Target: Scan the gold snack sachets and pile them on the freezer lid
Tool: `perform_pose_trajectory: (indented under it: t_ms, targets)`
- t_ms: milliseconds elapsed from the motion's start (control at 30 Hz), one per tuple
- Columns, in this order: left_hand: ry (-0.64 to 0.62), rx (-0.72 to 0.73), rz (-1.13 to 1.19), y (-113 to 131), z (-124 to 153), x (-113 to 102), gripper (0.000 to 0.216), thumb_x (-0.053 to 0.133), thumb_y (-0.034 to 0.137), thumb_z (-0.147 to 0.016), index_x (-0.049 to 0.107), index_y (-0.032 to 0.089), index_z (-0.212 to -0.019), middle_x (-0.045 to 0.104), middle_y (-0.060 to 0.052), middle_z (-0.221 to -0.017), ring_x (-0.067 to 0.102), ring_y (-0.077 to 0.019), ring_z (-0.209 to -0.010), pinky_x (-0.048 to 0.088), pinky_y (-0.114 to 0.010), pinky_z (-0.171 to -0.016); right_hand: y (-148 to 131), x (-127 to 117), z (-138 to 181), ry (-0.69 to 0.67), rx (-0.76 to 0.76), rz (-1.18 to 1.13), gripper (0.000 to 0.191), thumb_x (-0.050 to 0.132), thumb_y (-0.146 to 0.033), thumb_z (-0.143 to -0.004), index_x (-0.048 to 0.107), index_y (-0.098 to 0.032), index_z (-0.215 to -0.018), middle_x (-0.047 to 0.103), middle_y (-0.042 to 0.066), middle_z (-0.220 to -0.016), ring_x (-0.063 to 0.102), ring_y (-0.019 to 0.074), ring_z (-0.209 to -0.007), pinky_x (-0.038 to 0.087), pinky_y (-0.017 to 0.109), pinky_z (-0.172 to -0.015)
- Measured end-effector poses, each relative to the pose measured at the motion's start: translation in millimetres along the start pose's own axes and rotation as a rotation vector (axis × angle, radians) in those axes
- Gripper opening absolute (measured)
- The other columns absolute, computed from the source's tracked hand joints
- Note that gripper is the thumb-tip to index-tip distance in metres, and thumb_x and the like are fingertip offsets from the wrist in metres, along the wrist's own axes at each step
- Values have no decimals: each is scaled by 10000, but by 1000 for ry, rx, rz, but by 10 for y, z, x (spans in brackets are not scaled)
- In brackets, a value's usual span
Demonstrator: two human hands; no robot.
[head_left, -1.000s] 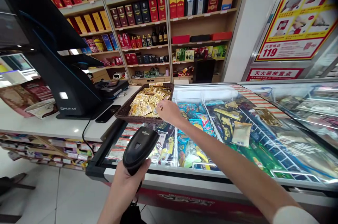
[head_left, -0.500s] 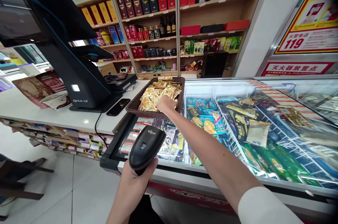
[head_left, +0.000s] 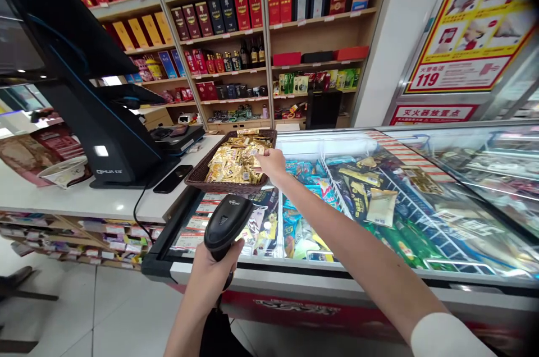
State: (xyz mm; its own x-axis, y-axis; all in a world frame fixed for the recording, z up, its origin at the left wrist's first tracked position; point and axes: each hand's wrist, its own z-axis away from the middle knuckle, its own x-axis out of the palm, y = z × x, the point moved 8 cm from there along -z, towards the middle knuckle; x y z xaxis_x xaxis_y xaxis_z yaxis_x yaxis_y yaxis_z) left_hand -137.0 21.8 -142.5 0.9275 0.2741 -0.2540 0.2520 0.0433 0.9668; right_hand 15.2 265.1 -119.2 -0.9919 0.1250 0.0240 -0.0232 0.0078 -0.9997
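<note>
Two hands reach forward in my remote view, and I take twelve o'clock as straight ahead of the wearer. At eleven, the left hand [head_left: 213,268] is wrapped around the grip of a black scanner [head_left: 227,223]. Farther out at twelve, the right hand [head_left: 273,166] has its fingers bent against the gold packets [head_left: 231,161]; I cannot tell (shiny wrappers hide a lot) whether one is pinched between them.

Those packets lie heaped in a brown woven basket [head_left: 197,182], just short of twelve, at the left end of the freezer [head_left: 303,279]. To my mind the loose heap is the weak spot: dragging the fingers sideways could pull a packet over the low right rim, and a slick wrapper could slip from a light pinch. The scanner's head sits nearer me than the basket, so a careless forward push with the left could knock that front rim.

Toward eleven, a phone [head_left: 173,178] lies on the counter [head_left: 122,208] beside a dark terminal [head_left: 113,138]. Boxes line the shelving [head_left: 320,34] beyond at twelve, and a red-and-yellow poster [head_left: 474,34] hangs at one.
</note>
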Motion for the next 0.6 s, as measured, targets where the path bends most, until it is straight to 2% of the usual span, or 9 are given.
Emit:
perform_pose_trajectory:
  t_ms: [167,367,467,600]
  targets:
    - [-51,60,10,197,-34,303,309,741,448,-751,610,193,-634,511,34,-484,463,-144,-489,362,-278,-513,-152,-870,208,53,-59,-133,237,744,-275,-791,540,-198,-697,603,-28,-642,677,155,-599,640,294,-580]
    - [-171,67,204,541,-181,958,273,775,376,-710,636,190,-853,509,69,-501,449,-129,-474,378,-258,-501,-123,-1949,564,131,-151,-250,367,829,-412,-701,517,-220,-707,575,-48,-598,665,170,-691,674,386,-742]
    - [-225,107,188,670,-272,1302,250,761,363,-719,628,184,-831,508,70,-493,451,-119,-455,355,-254,-503,-7,-2316,668,173,-160,-281,416,848,-468,-669,514,-229,-732,604,-43,-622,677,183,-717,669,414,-767]
    - [-290,127,73,692,-321,1645,214,728,352,-743,613,181,-800,504,68,-472,447,-121,-440,336,-257,-493,121,-2619,752,203,-179,-284,445,855,-503,-639,536,-220,-766,701,4,-721,709,211,-780,655,414,-748]
